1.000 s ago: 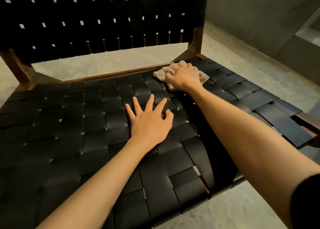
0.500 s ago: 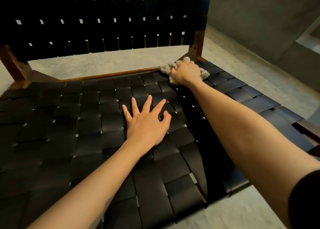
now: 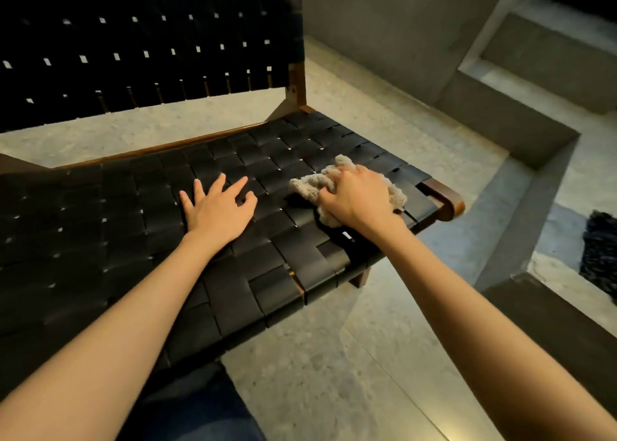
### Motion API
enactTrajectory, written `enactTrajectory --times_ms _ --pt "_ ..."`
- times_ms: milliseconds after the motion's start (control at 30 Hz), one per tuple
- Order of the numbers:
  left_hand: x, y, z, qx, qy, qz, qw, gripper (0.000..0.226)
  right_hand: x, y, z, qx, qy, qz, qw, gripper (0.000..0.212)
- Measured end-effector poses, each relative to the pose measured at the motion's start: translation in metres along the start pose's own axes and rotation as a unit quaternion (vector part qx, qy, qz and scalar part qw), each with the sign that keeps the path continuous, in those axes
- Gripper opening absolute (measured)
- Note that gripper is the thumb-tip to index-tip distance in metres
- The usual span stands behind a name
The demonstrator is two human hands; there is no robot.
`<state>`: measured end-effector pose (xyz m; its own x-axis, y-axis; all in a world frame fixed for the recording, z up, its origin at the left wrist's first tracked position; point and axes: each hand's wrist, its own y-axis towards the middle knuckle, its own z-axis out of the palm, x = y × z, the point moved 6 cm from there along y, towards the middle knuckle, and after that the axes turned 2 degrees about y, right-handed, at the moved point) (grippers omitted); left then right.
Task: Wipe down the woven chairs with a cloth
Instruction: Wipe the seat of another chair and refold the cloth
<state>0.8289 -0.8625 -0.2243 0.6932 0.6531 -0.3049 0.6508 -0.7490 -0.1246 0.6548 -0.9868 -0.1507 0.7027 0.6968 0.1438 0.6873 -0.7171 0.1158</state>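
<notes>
Wiping step: right hand (image 3: pixel 354 196) grips crumpled beige terry cloth (image 3: pixel 310 186) at right edge of black woven-strap chair seat (image 3: pixel 117 207); left hand (image 3: pixel 217 207) flat, fingers spread, bracing. Next, likely: sweep cloth across remaining straps.

My right hand (image 3: pixel 357 196) covers the middle of the cloth (image 3: pixel 312 186) near the seat's right edge, and my fingertips are buried in its folds, so I can't tell how it is bunched underneath. The palm of my left hand (image 3: pixel 220 210) is hidden against the woven seat (image 3: pixel 133 240), which runs off the left edge. The backrest (image 3: pixel 133 39) is cut off at top and left. Only one leg (image 3: pixel 359 278) shows, under the front right corner. A dark fringed thing (image 3: pixel 601 247) is cut off at the right; I can't tell what it is.
</notes>
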Motion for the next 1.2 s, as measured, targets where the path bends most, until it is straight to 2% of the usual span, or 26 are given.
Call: enactTrajectory --times_ms 100,200,400,667,867,1200 --pt "-0.003 -0.002 -0.007 -0.019 0.009 -0.001 1.0 0.055 -0.018 -0.025 -0.016 -0.043 0.009 0.032 0.998 0.031" --pt "-0.005 -0.002 -0.01 0.001 0.022 -0.011 1.0 0.056 -0.053 -0.03 -0.03 -0.078 -0.022 0.104 0.991 0.037" --pt "-0.032 0.0 0.003 0.067 0.008 -0.004 0.998 0.062 -0.065 -0.005 -0.019 -0.033 -0.06 0.155 0.986 0.044" --pt "-0.03 0.028 0.012 0.064 0.009 0.053 0.996 0.058 -0.053 0.068 0.011 0.003 -0.071 0.136 0.988 0.047" --pt "-0.021 0.058 0.017 0.036 0.013 0.092 0.995 0.053 -0.037 0.145 0.046 0.02 -0.065 0.077 0.995 0.045" --pt "-0.016 0.072 0.033 -0.003 0.0 0.106 0.994 0.059 -0.016 0.243 0.085 0.0 -0.021 0.002 1.0 0.04"
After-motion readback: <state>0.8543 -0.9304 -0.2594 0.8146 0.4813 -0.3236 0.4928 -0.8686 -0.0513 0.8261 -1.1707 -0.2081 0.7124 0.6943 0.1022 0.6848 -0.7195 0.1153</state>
